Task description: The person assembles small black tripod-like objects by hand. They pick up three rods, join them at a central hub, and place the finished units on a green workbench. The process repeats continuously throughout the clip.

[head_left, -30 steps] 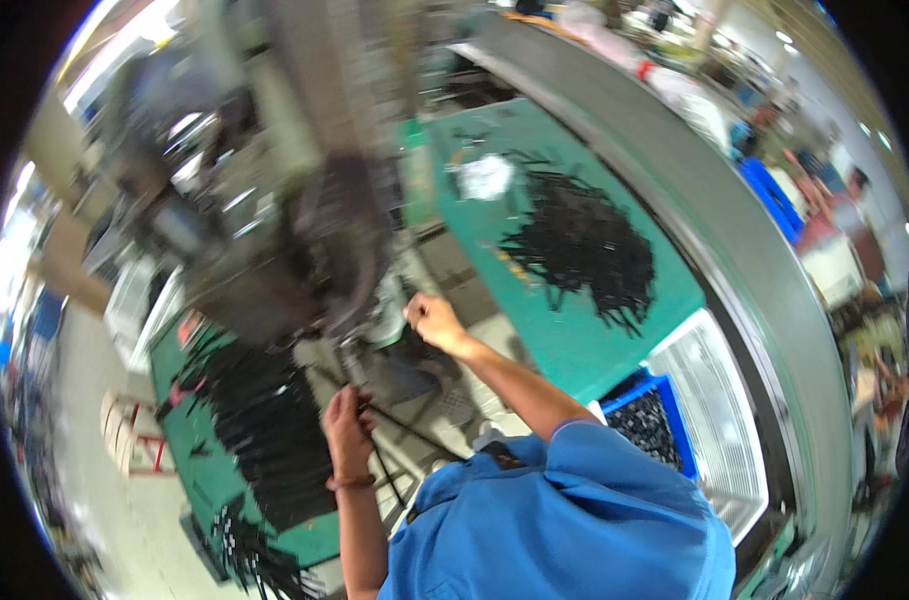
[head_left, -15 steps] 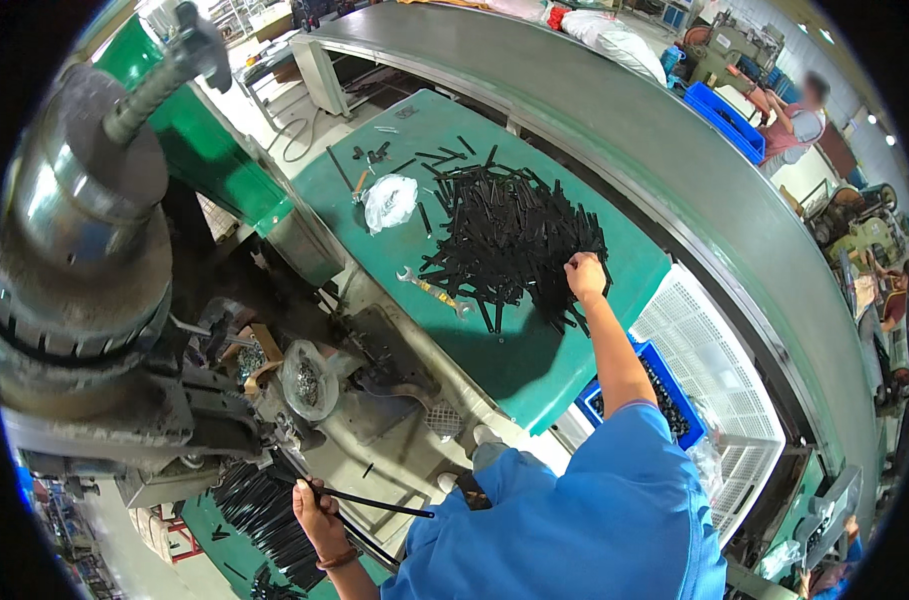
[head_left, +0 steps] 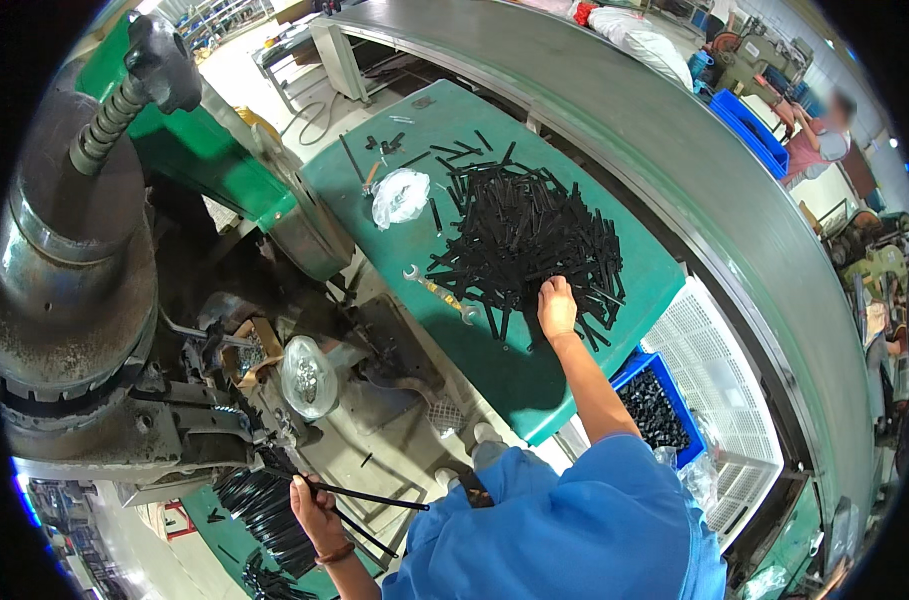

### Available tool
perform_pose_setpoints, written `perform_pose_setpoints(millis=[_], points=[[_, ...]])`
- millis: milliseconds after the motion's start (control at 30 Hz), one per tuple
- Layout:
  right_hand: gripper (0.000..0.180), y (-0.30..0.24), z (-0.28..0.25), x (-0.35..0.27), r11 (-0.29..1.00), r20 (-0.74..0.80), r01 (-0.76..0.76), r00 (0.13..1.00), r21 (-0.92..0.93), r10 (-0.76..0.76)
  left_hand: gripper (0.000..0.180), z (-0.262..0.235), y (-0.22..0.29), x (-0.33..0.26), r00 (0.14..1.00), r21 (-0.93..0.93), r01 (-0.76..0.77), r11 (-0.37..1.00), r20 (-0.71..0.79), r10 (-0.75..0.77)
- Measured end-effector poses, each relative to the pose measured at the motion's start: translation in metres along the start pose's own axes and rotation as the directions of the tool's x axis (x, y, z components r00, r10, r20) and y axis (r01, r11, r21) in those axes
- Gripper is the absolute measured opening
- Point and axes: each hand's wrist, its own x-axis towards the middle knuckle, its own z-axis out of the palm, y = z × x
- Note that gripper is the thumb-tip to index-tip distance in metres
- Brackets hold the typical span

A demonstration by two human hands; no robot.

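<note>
Black rods [head_left: 524,235], thin and straight, lie heaped at about one o'clock on a green table [head_left: 534,385], the heap spreading across most of its far half. Right hand [head_left: 556,308] rests palm-down on the near edge of the heap, at about three o'clock from picture centre, fingers bent onto the rods; whether they grip one cannot be told. Left hand [head_left: 312,508], at about seven o'clock, is clenched around one end of a single long black rod [head_left: 374,497], which runs level toward four o'clock. Just beyond this hand, at nine o'clock, stands a large dark grey press machine [head_left: 74,300] with a green housing and a black-knobbed lever [head_left: 139,80] at eleven o'clock. A second bundle of black rods [head_left: 259,505] lies beside the left hand, at its nine o'clock. On the table, at twelve o'clock from the right hand, sit a crumpled clear plastic bag [head_left: 399,195] and, nearer, a wrench [head_left: 439,292]. A blue crate [head_left: 659,405] of dark parts stands at five o'clock from the right hand.
</note>
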Motion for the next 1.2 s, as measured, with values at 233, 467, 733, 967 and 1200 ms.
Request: perform_pose_setpoints(millis=[233, 467, 733, 967, 1200], points=[[0.012, 0.014, -0.025, -0.006, 0.822, 0.01, -0.296, 0.942, 0.487, 0.334, 0.016, 0.003, 0.002, 0.002, 1.0, -0.016, 0.01, 1.0, 0.001, -0.01], [0.012, -0.066, -0.066, -0.021, 0.059, 0.475, -0.489, 0.865, 0.87, 0.162, 0.015, -0.022, 0.004, 0.001, 0.999, 0.001, 0.037, 0.999, -0.005, -0.037], [0.009, -0.314, -0.086, -0.116, 0.047, 0.385, -0.414, 0.792, 0.909, -0.474, 0.019, -0.007, 0.025, -0.001, 0.996, 0.122, 0.082, 0.989, 0.017, -0.084], [0.011, -0.388, -0.071, -0.138, 0.292, 0.094, 0.084, 0.832, 0.953, -0.546, 0.024, -0.022, 0.016, 0.009, 0.981, -0.035, 0.123, 0.992, 0.157, -0.116], [0.009, -0.397, -0.074, -0.151, 0.383, 0.172, 0.009, 0.883, 0.924, -0.437, 0.024, -0.031, 0.017, 0.014, 0.972, -0.025, 0.13, 0.991, 0.2, -0.123]])
